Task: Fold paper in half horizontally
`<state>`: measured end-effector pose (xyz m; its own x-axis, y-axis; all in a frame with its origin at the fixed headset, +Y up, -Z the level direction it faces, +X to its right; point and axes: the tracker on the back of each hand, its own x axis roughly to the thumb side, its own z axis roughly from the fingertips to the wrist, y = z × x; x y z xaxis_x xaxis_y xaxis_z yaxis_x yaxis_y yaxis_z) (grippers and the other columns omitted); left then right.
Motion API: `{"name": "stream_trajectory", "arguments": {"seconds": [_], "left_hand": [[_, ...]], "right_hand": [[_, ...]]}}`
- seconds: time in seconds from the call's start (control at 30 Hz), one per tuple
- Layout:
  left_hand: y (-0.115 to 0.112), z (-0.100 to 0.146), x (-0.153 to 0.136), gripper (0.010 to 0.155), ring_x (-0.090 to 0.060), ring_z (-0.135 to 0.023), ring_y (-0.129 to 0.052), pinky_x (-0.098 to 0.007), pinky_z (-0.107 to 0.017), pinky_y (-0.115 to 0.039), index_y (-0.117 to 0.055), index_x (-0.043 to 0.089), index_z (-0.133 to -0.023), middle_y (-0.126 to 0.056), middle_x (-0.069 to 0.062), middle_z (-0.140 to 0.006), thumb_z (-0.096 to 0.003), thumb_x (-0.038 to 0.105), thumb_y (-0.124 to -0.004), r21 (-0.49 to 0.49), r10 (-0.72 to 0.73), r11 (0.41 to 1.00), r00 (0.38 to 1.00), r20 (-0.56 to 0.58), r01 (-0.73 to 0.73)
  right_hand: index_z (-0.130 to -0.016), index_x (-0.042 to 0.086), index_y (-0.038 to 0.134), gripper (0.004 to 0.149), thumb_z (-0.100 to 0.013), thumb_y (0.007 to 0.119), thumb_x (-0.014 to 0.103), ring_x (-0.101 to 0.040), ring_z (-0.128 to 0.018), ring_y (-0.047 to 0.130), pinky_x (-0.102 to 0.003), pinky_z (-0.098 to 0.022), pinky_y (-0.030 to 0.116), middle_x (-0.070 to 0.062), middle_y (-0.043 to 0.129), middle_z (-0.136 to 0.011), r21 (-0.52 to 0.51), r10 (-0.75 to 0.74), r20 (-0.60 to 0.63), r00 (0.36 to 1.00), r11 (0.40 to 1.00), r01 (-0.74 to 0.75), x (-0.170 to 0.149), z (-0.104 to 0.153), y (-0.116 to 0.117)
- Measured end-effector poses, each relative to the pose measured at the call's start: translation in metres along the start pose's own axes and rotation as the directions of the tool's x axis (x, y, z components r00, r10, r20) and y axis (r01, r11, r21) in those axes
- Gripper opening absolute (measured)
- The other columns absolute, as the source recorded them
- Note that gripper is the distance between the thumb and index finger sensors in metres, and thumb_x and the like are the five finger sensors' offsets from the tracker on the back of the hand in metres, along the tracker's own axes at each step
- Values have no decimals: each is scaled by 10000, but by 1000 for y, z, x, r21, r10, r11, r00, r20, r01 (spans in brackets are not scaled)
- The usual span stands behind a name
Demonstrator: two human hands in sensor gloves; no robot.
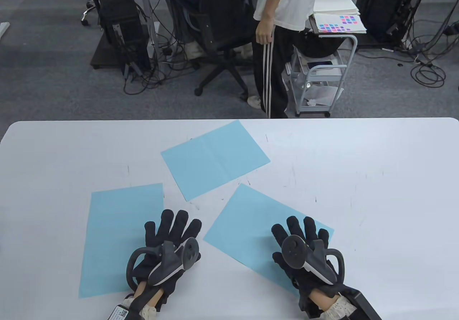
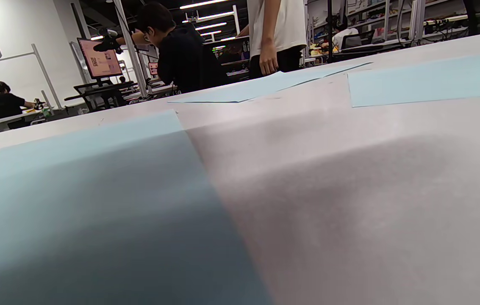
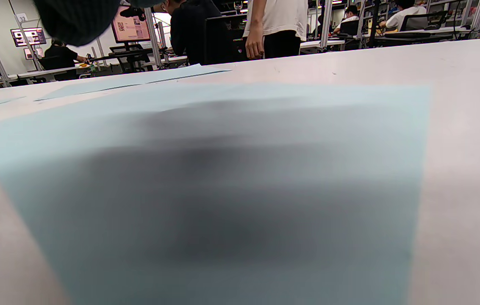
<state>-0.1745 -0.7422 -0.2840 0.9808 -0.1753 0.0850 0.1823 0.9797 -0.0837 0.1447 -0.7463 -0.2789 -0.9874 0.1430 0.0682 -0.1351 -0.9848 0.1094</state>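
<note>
Three light blue paper sheets lie flat on the white table (image 1: 376, 176). The left sheet (image 1: 114, 234) is under my left hand (image 1: 172, 237), which rests flat with fingers spread over its right edge. The right sheet (image 1: 251, 226) is under my right hand (image 1: 301, 241), which rests flat near its right corner. The far sheet (image 1: 215, 158) has a crease down its middle and lies untouched. In the left wrist view the left sheet (image 2: 87, 203) fills the lower left. In the right wrist view the right sheet (image 3: 223, 178) fills the middle, with a gloved fingertip (image 3: 74, 19) at the top left.
A person in a white shirt (image 1: 283, 0) stands just beyond the table's far edge. An office chair (image 1: 218, 36) and a small cart (image 1: 319, 76) stand behind. The table's right half holds only faint pen marks.
</note>
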Motion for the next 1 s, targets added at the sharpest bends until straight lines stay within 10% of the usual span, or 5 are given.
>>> {"name": "stream_trajectory", "arguments": {"seconds": [0.63, 1.0], "left_hand": [[-8, -5, -3, 821, -215, -1172, -146, -604, -885, -311, -168, 601, -1001, -129, 193, -1200, -315, 687, -609, -55, 25, 998, 1000, 1, -25], [-7, -10, -14, 817, -218, -1171, -141, -603, -885, -312, -170, 601, -1003, -124, 192, -1200, -318, 687, -608, -73, 78, 994, 997, -20, -79]], "right_hand": [[-1072, 406, 361, 699, -461, 691, 486, -423, -1059, 66, -692, -722, 142, 10, 193, -1205, 31, -35, -39, 999, 999, 36, 9, -40, -12], [-1002, 437, 515, 657, -466, 796, 181, -309, -1083, 178, -652, -750, 207, 131, 368, -1163, 248, 27, 97, 995, 967, -51, 15, -98, -5]]}}
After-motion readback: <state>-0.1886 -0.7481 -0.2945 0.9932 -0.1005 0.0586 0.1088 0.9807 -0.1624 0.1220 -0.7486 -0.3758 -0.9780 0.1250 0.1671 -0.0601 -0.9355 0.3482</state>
